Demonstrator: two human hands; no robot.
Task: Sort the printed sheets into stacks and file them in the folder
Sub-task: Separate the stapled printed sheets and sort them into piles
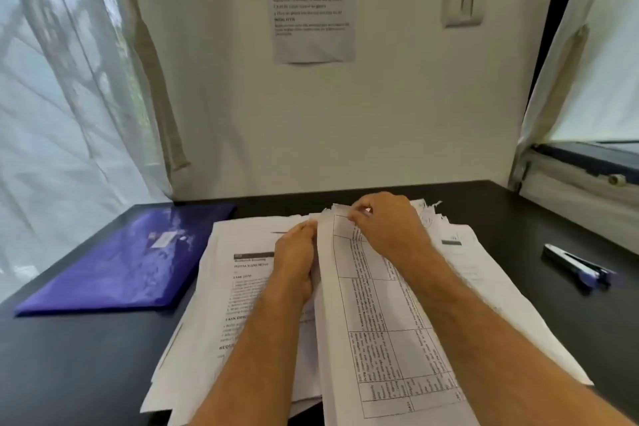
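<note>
Nearest the viewer, the printed sheets (pixel 380 339) spill in a loose, fanned heap over the front of the dark bench (pixel 86 373), their lower corners reaching past its near edge. A table-printed page (pixel 390 322) lies uppermost on the right, with a text page (pixel 242 287) showing beside it on the left, so the heap looks as yet unsorted.

Both forearms run up over the paper. The left hand (pixel 297 259) lies along the left edge of the table-printed page with its fingertips at that edge; whether they pinch the paper or only steady it cannot be told, since motion blur hides the contact. The right hand (pixel 387 228) is curled at the page's far top edge, thumb and forefinger pinching the corner, probably to peel the sheet off those beneath while the other hand keeps the heap from sliding.

To the left, just beside the heap and lying flat and closed, is the purple folder (pixel 131 259), within easy reach for filing. To the right, well apart from the paper, lies a pen (pixel 577 268). Bare bench between heap and pen, and along the back edge by the wall (pixel 345 131), leaves room to lay out stacks.
</note>
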